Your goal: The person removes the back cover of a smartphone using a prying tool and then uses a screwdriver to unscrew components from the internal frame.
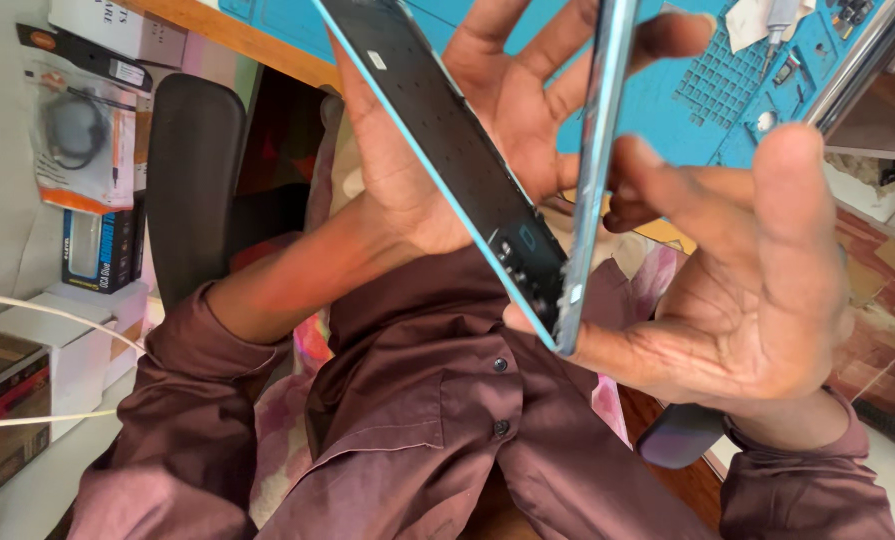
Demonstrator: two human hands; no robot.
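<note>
– While I have the phone apart in a V over my lap, what worries you most?

– The join. The dark inner half [447, 150] and the thin teal-edged half [597, 150] meet only at the lower corner, just above your shirt [417, 400]. If they spread wider, I'd judge that whatever links them there could tear, though I cannot make out a ribbon in this view.

– How is my grip?

– Your left hand [487, 110] lies open behind the dark half, fingers spread, propping it more than clasping it. Your right hand [757, 290] has its fingers curled loosely against the thin half, thumb under the corner. Neither hand is clamped on, so a slip could drop a half onto your lap or the tiled floor [887, 270].

– Anything around me to mind?

– The blue work mat [687, 90] sits beyond your hands with small tools [782, 30] on it, well apart from the phone. A metal rail [857, 70] runs near your right fingertips. On your left are a black chair back [192, 180], a bagged cable [77, 140], stacked boxes [7, 400] and a white cord [37, 310]. None of it touches the phone.
</note>
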